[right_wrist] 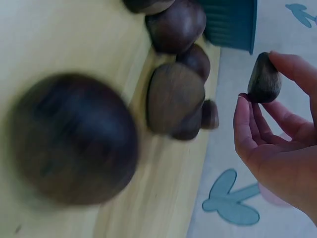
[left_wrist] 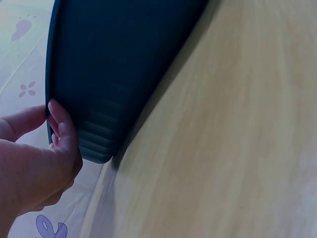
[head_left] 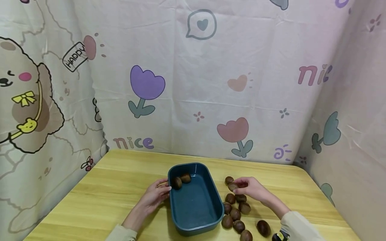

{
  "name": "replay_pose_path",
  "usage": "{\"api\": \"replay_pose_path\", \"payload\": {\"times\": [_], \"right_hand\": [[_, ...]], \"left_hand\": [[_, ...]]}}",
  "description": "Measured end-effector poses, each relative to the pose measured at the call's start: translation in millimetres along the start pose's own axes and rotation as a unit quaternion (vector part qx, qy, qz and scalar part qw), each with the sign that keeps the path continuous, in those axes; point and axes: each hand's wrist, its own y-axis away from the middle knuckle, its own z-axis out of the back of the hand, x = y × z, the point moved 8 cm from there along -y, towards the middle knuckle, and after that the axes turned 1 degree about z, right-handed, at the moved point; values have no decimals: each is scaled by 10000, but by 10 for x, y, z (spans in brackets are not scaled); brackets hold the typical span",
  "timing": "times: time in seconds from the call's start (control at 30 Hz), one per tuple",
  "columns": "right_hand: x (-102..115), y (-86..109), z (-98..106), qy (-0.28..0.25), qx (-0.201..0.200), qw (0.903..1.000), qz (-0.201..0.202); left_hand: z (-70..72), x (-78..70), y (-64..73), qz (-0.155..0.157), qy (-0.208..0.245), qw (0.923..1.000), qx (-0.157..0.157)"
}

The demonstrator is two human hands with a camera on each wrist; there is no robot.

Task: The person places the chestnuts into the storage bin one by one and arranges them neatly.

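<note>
A dark teal rectangular container (head_left: 197,204) stands on the table, with two brown chestnuts (head_left: 185,178) in its far left corner. At its left side my left hand (head_left: 153,198) pinches the rim between thumb and fingers; the left wrist view shows the fingers on the ribbed outer wall (left_wrist: 101,124). To the right of the container my right hand (head_left: 253,189) pinches one chestnut (right_wrist: 265,79) between thumb and fingertips, lifted off the table in the right wrist view. Below that hand, several loose chestnuts (head_left: 235,214) lie close together along the container's right side.
One chestnut (head_left: 263,228) lies apart, near the right sleeve (head_left: 301,227). The light wooden table (head_left: 120,187) reaches back to a printed cloth (head_left: 193,83) that hangs behind and at both sides.
</note>
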Motion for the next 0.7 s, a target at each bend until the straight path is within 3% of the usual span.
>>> {"api": "replay_pose_path", "payload": {"times": [0.27,0.6,0.7], "right_hand": [[159,-262,-152,-4,-169,9998,124],[320,-594,-273,-18,-525,9986,-115],[401,-679,-327,92,-504,9987,-18]], "left_hand": [[-3,3,12,-29,40,10000,15],[-18,-9,24,-138,177,9997,71],[-17,-8,25,-109,159,9998,75]]}}
